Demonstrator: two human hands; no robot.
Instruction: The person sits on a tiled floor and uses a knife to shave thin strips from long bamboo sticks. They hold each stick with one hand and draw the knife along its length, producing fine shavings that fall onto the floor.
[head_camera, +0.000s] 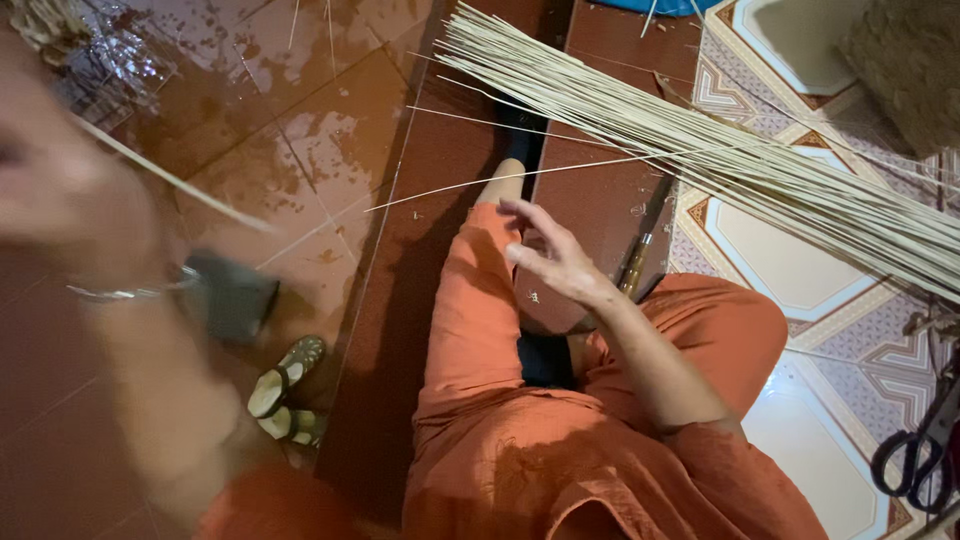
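Reed strip in blurred left hand, grip unclear; right hand fingers spread, empty.

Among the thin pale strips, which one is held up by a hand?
The single strip at the left hand, blurred, rising over the red floor tiles. The rest lie in the bundle beyond the open right hand.

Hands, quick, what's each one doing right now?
Left hand: blurred, appears closed on a thin strip; grip unclear.
Right hand: open, fingers spread, holding nothing.

Head view, steeply down, near lap; probably seated.
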